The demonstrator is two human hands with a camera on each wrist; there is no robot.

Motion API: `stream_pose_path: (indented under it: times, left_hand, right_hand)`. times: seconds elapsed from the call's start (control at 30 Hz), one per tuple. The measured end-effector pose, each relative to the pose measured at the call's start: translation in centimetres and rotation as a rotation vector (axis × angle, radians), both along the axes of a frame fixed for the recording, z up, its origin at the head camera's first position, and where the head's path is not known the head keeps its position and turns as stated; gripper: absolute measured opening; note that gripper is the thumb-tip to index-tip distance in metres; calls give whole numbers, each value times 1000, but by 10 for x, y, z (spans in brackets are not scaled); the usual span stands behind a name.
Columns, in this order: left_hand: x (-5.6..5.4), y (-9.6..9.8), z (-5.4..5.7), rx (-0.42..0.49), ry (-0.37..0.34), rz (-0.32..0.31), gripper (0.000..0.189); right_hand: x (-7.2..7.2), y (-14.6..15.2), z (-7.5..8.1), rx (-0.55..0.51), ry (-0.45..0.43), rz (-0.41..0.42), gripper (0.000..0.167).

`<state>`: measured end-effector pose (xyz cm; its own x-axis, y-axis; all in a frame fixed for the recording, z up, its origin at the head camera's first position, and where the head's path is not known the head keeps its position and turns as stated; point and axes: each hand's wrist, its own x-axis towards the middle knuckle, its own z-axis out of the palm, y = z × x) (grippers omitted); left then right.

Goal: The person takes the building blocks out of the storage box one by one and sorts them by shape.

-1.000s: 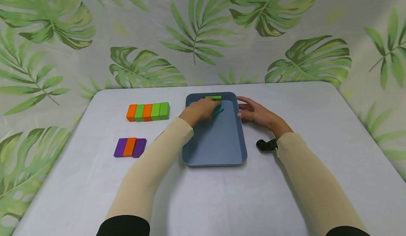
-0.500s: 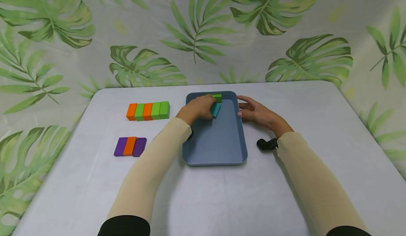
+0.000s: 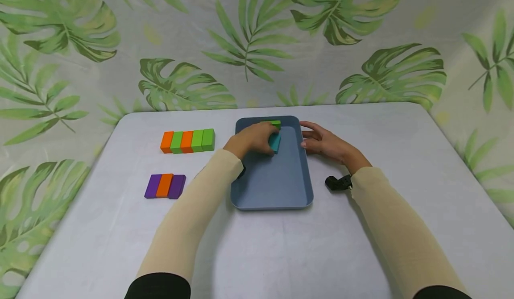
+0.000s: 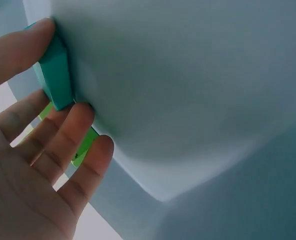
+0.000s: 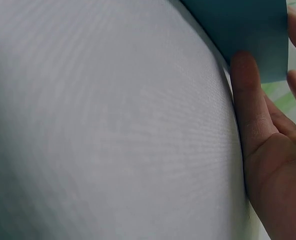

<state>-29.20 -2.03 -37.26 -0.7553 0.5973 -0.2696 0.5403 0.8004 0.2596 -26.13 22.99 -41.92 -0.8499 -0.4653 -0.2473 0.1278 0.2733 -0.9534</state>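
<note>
My left hand [image 3: 255, 137] reaches into the far part of a blue-grey tray [image 3: 275, 192]. It pinches a teal block [image 3: 275, 143], with the thumb at one end and the forefinger at the other in the left wrist view. A green block [image 3: 275, 123] lies against the tray's far wall, partly covered by the left fingers. Outside the tray, my right hand [image 3: 327, 145] touches the right wall with loosely spread fingers. In the right wrist view, its thumb [image 5: 246, 75] lies against the tray's outer side.
Left of the tray stands a row of several orange and green blocks [image 3: 186, 142]. Nearer to me is a short row of two purple blocks and one orange block [image 3: 164, 186]. A black wrist device [image 3: 338, 184] sits at the right wrist. The table's far edge meets a leaf-print cloth.
My left hand has turned the teal block from a slant to nearly in line with the tray's long side. It also shifted slightly toward me. The right hand has stayed in place.
</note>
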Motion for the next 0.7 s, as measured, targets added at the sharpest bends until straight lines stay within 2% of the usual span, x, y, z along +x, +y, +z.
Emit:
stream_pose_path:
  times: [0.17,0.3,0.37,0.57,0.7]
  left_hand:
    - [-1,-4,4,102,1,6,69]
    - [-1,-12,19,222,9,-1,69]
    - [2,-18,28,273,13,-3,70]
    - [26,-48,48,434,51,13,71]
    - [46,-68,61,478,109,-7,68]
  right_hand:
    - [0,1,0,3,0,0,77]
    - [0,2,1,5,-1,0,77]
    - [1,2,2,5,-3,-1,77]
    - [0,1,1,14,9,14,78]
    - [0,2,0,15,17,21,77]
